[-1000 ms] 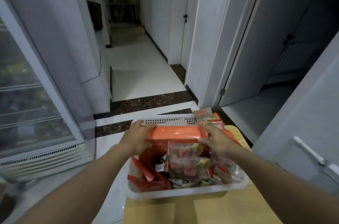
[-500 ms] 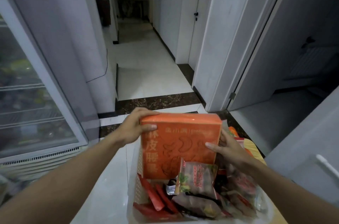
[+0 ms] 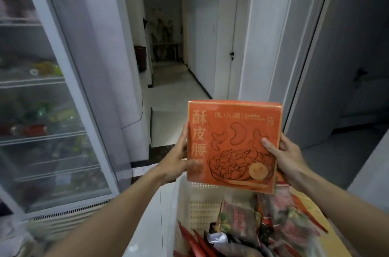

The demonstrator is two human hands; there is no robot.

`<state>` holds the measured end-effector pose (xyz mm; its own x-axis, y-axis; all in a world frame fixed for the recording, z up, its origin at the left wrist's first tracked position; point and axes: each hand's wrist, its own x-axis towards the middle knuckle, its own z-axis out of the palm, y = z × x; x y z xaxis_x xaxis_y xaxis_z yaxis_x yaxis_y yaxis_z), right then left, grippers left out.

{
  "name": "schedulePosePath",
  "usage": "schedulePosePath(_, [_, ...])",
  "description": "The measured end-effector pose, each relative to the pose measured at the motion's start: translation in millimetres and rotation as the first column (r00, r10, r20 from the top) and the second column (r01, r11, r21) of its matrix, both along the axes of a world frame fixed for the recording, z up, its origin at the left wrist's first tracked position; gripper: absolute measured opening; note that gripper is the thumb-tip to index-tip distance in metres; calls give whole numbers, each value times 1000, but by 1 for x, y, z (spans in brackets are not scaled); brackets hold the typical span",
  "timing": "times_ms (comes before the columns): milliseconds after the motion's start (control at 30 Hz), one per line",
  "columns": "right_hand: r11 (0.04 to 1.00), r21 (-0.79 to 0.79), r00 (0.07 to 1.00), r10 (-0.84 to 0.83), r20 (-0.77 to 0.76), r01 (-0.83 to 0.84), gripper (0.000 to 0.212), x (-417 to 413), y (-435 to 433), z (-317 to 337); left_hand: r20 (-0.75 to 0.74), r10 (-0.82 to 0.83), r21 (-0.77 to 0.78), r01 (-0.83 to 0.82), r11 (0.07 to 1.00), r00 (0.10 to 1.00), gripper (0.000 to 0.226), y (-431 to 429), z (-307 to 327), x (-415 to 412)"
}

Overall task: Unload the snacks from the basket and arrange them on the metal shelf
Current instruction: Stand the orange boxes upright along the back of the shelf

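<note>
While held upright above white lattice plastic basket [image 3: 195, 200], flat square orange cashew box [image 3: 233, 143] gripped at side edges: left hand [image 3: 179, 158], right hand [image 3: 288, 153]. Crinkly foil snack packets [image 3: 242, 221] fill basket.

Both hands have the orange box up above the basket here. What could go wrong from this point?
The orange box is pinched only at its side edges by the left hand and right hand, so it could slip back onto the loose snack packets. Packets piled at the white basket edge might spill if bumped.
</note>
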<state>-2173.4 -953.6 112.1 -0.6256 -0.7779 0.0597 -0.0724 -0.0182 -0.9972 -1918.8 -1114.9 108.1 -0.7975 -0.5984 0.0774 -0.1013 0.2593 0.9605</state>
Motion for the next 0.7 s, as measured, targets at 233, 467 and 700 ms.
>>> schedulePosePath(233, [999, 0, 998, -41, 52, 41, 48, 13, 30, 22, -95, 60, -21, -62, 998, 994, 100, 42, 12, 5])
schedulePosePath(467, [999, 34, 999, -6, 50, 4, 66, 22, 60, 28, -104, 88, 66, -81, 994, 991, 91, 79, 10, 20])
schedulePosePath(700, [966, 116, 931, 256, -260, -233, 83, 49, 112, 41, -120, 134, 40, -130, 991, 984, 76, 114, 21, 44])
